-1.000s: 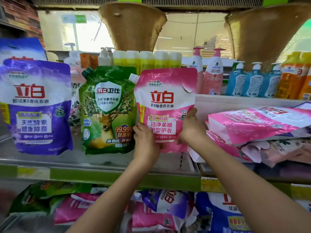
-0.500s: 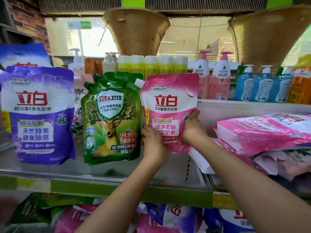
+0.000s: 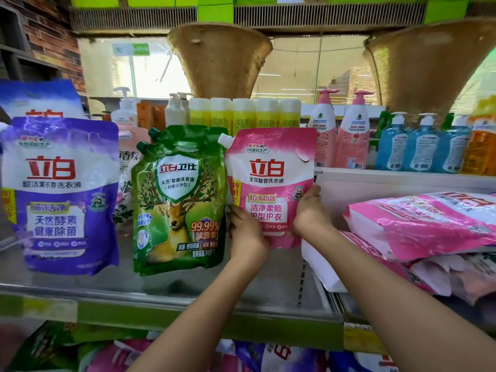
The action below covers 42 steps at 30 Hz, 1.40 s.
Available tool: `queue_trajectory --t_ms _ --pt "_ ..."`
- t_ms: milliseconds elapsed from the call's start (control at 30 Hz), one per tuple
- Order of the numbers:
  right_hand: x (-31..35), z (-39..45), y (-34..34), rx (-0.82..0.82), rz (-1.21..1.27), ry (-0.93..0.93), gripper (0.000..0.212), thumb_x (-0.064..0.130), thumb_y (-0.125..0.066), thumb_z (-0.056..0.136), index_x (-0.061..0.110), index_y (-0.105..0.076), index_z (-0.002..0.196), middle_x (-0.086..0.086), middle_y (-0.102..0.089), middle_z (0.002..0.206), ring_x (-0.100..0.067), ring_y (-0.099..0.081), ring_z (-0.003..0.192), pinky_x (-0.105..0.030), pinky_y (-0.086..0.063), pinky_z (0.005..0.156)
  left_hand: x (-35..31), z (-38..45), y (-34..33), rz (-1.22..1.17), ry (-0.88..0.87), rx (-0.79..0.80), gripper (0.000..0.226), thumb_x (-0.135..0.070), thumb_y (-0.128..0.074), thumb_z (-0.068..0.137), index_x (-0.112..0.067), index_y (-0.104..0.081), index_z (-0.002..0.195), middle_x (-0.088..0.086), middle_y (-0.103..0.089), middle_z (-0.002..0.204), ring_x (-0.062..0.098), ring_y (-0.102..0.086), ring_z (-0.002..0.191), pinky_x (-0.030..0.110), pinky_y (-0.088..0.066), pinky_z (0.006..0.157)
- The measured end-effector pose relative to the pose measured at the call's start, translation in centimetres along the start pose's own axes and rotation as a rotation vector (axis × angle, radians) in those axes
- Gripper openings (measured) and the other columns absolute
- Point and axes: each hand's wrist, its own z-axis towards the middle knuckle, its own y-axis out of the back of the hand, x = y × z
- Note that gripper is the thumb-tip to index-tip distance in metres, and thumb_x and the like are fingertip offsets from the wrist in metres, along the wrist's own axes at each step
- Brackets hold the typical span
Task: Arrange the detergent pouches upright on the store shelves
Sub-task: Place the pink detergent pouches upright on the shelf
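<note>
Left hand [image 3: 248, 234]: grasps pink pouch [image 3: 271, 183], lower left edge.
Right hand [image 3: 308, 213]: grasps its right edge.
Risk: soft base buckles; pouch topples against green pouch [image 3: 178, 200].

Legible markings on shelf stock

The pink pouch [image 3: 271, 183], at 12 o'clock from the viewer, reads "立白", "全效馨香洗衣液", "10大功效" and "洁净柔顺 护型护衣". The green pouch [image 3: 178, 200], at 9 o'clock of it, reads "立白卫仕", "除菌洗衣液" and "99.99% 除菌率". The purple pouch [image 3: 61, 194], further toward 9 o'clock, reads "立白", "天然酵素 健康除菌". Bottle labels behind are too small to read.
</note>
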Motion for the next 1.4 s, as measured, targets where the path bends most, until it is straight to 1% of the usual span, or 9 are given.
queue_trajectory --t_ms 167,267,333,467,600,800,1067,1300,1400 --pt "0.1 -3.1 0.3 -0.126 0.056 0.331 0.058 0.012 -0.074 0.084 0.008 -0.031 0.123 -0.015 -0.044 0.127 -0.029 -0.056 0.105 -0.032 -0.049 0.081 0.7 -3.0 4.3 -0.247 -0.220 -0.167 0.042 -0.023 -0.068 0.089 -0.009 -0.053 0.126 -0.003 -0.062 0.108 0.018 -0.063 0.098 0.028 -0.052 0.084" --pt "1.8 -5.3 -1.0 0.228 0.331 0.356 0.040 0.031 -0.073 0.088 0.013 -0.046 0.112 -0.001 -0.059 0.106 -0.020 -0.060 0.099 -0.033 -0.053 0.082 3.9 -3.6 8.5 -0.289 -0.250 -0.516 0.029 -0.019 -0.062 0.092 -0.010 -0.057 0.120 -0.005 -0.060 0.104 0.009 -0.059 0.095 0.016 -0.049 0.079" --pt "3.4 -6.6 -2.6 0.491 0.445 0.312 0.056 0.043 -0.070 0.088 0.010 -0.050 0.128 -0.003 -0.061 0.121 -0.018 -0.060 0.108 -0.034 -0.053 0.091 6.7 -3.1 10.6 -0.204 -0.131 -0.624 0.043 -0.025 -0.061 0.092 -0.009 -0.048 0.129 0.003 -0.053 0.120 0.018 -0.050 0.112 0.029 -0.047 0.093" --pt "5.7 -7.6 -6.8 0.654 0.726 0.228 0.064 0.036 -0.076 0.084 0.014 -0.048 0.137 -0.001 -0.061 0.134 -0.016 -0.060 0.115 -0.032 -0.052 0.096 11.0 -2.0 11.8 -0.119 0.173 -0.405 0.078 -0.045 -0.063 0.089 0.000 -0.029 0.142 0.025 -0.040 0.142 0.041 -0.038 0.131 0.050 -0.034 0.110" --pt "6.4 -7.5 -9.2 0.634 0.938 0.151 0.072 0.021 -0.084 0.076 0.014 -0.046 0.137 -0.001 -0.065 0.124 -0.019 -0.064 0.112 -0.034 -0.053 0.094 12.7 -1.6 12.1 -0.322 0.165 -0.262 0.069 -0.047 -0.071 0.081 -0.007 -0.045 0.131 0.018 -0.050 0.135 0.035 -0.048 0.126 0.050 -0.041 0.106" --pt "5.4 -7.6 -9.6 0.710 1.081 0.179 0.077 0.007 -0.086 0.070 0.022 -0.049 0.135 -0.003 -0.072 0.118 -0.024 -0.067 0.109 -0.045 -0.053 0.099 13.6 -2.2 13.8 -0.552 0.193 -0.113 0.094 -0.058 -0.082 0.040 -0.020 -0.053 0.121 0.012 -0.055 0.128 0.030 -0.058 0.115 0.050 -0.049 0.100" --pt "4.2 -9.3 -9.6 0.699 1.158 0.286 0.066 -0.003 -0.082 0.072 0.034 -0.055 0.120 0.003 -0.075 0.111 -0.014 -0.072 0.100 -0.030 -0.059 0.080 15.1 -2.7 13.5 -0.760 0.015 -0.078 0.093 -0.033 -0.084 0.050 -0.027 -0.038 0.131 -0.007 -0.063 0.114 0.003 -0.068 0.091 0.018 -0.057 0.065" --pt "4.3 -10.4 -10.3 0.609 1.145 0.337 0.061 0.002 -0.081 0.076 0.034 -0.053 0.121 0.000 -0.072 0.120 -0.019 -0.068 0.112 -0.034 -0.056 0.091 14.5 -3.3 14.1 -0.683 -0.041 -0.121 0.088 -0.032 -0.080 0.055 -0.026 -0.040 0.134 -0.012 -0.062 0.112 0.001 -0.064 0.096 0.011 -0.052 0.061" --pt "3.9 -10.3 -8.7 0.613 1.045 0.358 0.068 0.014 -0.085 0.073 0.033 -0.048 0.127 0.002 -0.065 0.128 -0.017 -0.062 0.117 -0.034 -0.055 0.095 12.9 -4.4 14.3 -0.522 -0.048 -0.264 0.095 -0.030 -0.084 0.060 -0.020 -0.037 0.142 -0.018 -0.055 0.113 0.002 -0.057 0.103 0.015 -0.051 0.078"
